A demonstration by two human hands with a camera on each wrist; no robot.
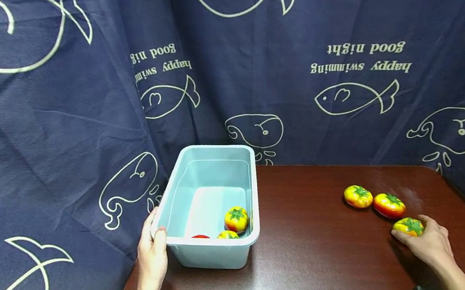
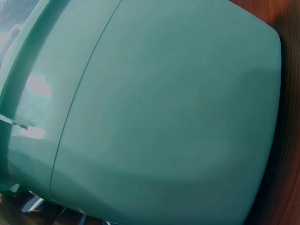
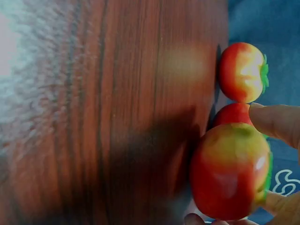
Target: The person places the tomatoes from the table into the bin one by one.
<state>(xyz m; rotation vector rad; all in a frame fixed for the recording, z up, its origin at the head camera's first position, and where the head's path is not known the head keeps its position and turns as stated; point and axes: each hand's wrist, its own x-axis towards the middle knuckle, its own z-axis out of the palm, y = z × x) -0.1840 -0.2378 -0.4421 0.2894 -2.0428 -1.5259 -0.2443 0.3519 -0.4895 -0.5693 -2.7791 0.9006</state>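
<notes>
My left hand (image 1: 152,254) grips the near left corner of a light blue plastic bin (image 1: 217,255), thumb over the rim. The bin's outer wall (image 2: 164,112) fills the left wrist view, and the fingers are hidden there. On the right, my right hand (image 1: 433,241) holds a yellow-red tomato (image 1: 410,226) with a green leafy top, thumb on one side and fingers on the other. In the right wrist view this tomato (image 3: 229,176) is close to the table; whether it touches is unclear. Just beyond it are a redder tomato (image 1: 389,206) and a yellower tomato (image 1: 358,197).
Inside the bin, a yellow-red tomato (image 1: 236,219), a second tomato (image 1: 228,235) and a red piece (image 1: 200,236) lie at the near end. The dark brown table (image 1: 315,251) meets a blue curtain (image 1: 271,72) with fish drawings behind and at both sides.
</notes>
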